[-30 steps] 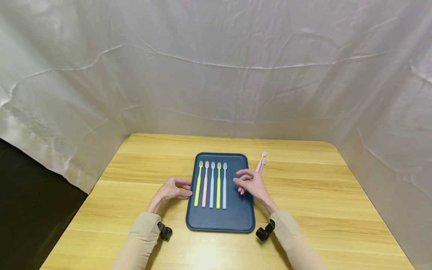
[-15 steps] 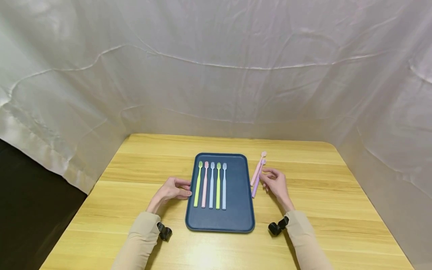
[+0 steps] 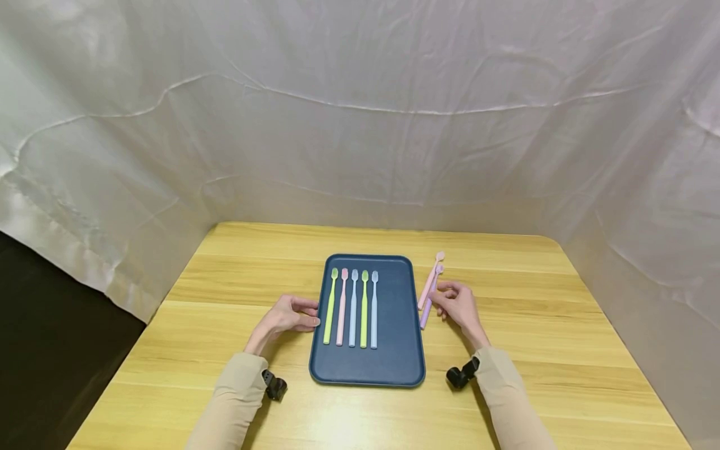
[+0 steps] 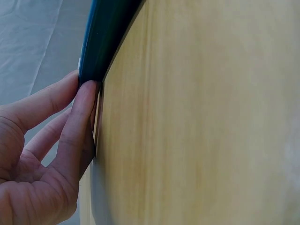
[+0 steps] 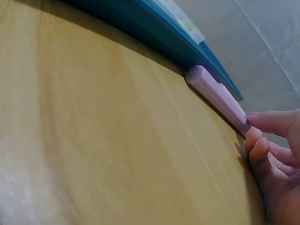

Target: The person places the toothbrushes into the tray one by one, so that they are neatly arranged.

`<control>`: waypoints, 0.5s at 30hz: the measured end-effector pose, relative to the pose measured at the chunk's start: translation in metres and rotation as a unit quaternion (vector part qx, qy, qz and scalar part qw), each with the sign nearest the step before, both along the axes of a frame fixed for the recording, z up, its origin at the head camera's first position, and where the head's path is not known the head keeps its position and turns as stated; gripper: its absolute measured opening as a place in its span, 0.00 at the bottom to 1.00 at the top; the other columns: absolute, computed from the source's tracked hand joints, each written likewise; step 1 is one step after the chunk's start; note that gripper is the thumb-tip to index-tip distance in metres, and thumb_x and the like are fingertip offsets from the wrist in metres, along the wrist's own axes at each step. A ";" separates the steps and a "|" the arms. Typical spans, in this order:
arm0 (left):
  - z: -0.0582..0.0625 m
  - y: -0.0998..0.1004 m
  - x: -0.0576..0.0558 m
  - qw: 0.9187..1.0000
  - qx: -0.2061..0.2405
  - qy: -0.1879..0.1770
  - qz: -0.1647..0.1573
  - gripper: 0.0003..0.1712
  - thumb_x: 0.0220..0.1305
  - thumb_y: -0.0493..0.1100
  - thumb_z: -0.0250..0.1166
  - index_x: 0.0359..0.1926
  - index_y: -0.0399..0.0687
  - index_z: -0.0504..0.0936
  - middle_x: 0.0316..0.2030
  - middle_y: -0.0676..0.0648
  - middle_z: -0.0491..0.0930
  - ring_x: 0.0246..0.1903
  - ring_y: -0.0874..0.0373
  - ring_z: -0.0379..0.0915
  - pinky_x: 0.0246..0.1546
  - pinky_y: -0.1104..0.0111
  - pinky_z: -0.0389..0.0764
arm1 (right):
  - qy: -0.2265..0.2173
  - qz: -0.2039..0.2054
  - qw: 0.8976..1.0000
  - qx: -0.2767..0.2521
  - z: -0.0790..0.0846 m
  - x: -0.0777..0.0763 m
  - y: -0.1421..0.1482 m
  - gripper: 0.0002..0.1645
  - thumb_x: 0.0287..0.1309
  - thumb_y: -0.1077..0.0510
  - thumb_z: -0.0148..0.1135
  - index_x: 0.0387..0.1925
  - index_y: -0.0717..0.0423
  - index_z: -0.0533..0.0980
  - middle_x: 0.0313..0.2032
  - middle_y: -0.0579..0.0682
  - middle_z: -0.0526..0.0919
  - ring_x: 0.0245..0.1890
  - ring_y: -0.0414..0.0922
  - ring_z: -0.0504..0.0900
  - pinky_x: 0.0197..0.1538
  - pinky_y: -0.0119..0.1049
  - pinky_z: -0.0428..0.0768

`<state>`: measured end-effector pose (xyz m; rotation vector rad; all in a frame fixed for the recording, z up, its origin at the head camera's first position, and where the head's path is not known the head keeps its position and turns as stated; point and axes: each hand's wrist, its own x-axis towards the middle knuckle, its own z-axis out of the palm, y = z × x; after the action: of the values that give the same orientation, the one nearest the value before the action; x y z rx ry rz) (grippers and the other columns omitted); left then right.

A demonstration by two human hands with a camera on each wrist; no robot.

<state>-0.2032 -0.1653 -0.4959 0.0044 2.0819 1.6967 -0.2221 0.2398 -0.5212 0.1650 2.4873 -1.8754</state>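
A dark blue tray point(image 3: 343, 369) bears several toothbrushes in a row, two green, two blue and one pink. My left hand point(image 3: 288, 314) grips its left edge; in the left wrist view, thumb and index fingertips meet at the tray's rim point(image 4: 96, 51). Beside the tray's right edge, on the table, lie a pink toothbrush point(image 3: 427, 289) and a purple toothbrush point(image 3: 425, 315), close together with their heads pointing away. My right hand point(image 3: 457, 306) pinches the purple one's handle from the right. The right wrist view shows the purple handle's end point(image 5: 198, 75) close to the tray wall.
The wooden table point(image 3: 534, 337) extends on both sides of the tray. Pale curtains point(image 3: 360, 137) hang behind and at the sides. A black camera point(image 3: 461, 375) sits on the right wrist, another camera point(image 3: 274, 385) on the left.
From over the tray, my right hand has moved right to the purple toothbrush beside it and now pinches its handle. My left hand and the row on the tray stay put.
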 end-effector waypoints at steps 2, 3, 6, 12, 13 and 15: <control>0.000 0.000 0.000 1.000 -0.002 0.000 -0.001 0.33 0.55 0.27 0.71 0.62 0.22 0.72 0.41 0.37 0.83 0.32 0.59 0.84 0.43 0.63 0.92 | -0.004 0.000 1.000 -0.001 0.000 0.000 0.000 0.25 0.60 0.62 0.69 0.54 0.73 0.74 0.22 0.46 0.81 0.13 0.35 0.76 0.16 0.26 0.80; 0.000 0.000 0.000 1.000 -0.002 -0.001 0.001 0.33 0.55 0.27 0.71 0.62 0.22 0.72 0.41 0.38 0.83 0.32 0.59 0.84 0.43 0.63 0.92 | -0.005 -0.001 1.000 -0.005 0.000 0.000 0.000 0.24 0.61 0.63 0.68 0.54 0.73 0.74 0.22 0.46 0.81 0.13 0.35 0.76 0.16 0.26 0.80; -0.001 0.000 -0.001 1.000 -0.001 0.002 -0.001 0.33 0.55 0.27 0.71 0.62 0.22 0.72 0.41 0.37 0.83 0.32 0.59 0.84 0.43 0.63 0.92 | -0.009 -0.005 1.000 -0.013 0.000 0.000 0.002 0.23 0.62 0.65 0.66 0.55 0.75 0.73 0.21 0.45 0.81 0.14 0.35 0.77 0.17 0.26 0.81; -0.002 -0.001 -0.002 1.000 0.000 0.004 -0.003 0.33 0.55 0.27 0.71 0.62 0.21 0.72 0.40 0.38 0.83 0.31 0.59 0.84 0.42 0.63 0.92 | -0.014 -0.012 1.000 -0.012 0.005 0.003 0.001 0.25 0.61 0.64 0.67 0.54 0.76 0.73 0.20 0.45 0.81 0.14 0.35 0.77 0.18 0.26 0.82; -0.001 -0.001 -0.001 1.000 0.000 0.003 -0.003 0.33 0.55 0.26 0.71 0.62 0.22 0.72 0.40 0.38 0.83 0.31 0.59 0.84 0.42 0.63 0.93 | -0.014 -0.013 1.000 -0.010 0.005 0.003 0.001 0.25 0.60 0.63 0.68 0.54 0.75 0.73 0.20 0.45 0.81 0.14 0.35 0.78 0.18 0.27 0.82; -0.001 -0.001 -0.001 1.000 0.000 0.004 -0.004 0.33 0.55 0.26 0.71 0.62 0.22 0.72 0.41 0.38 0.83 0.31 0.59 0.84 0.42 0.63 0.93 | -0.015 -0.015 1.000 0.001 0.005 0.002 0.000 0.27 0.59 0.62 0.70 0.54 0.74 0.73 0.20 0.45 0.82 0.14 0.35 0.78 0.18 0.27 0.83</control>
<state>-0.2044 -0.1658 -0.4966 0.0183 2.0856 1.6946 -0.2197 0.2400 -0.5162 0.2296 2.4813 -1.8660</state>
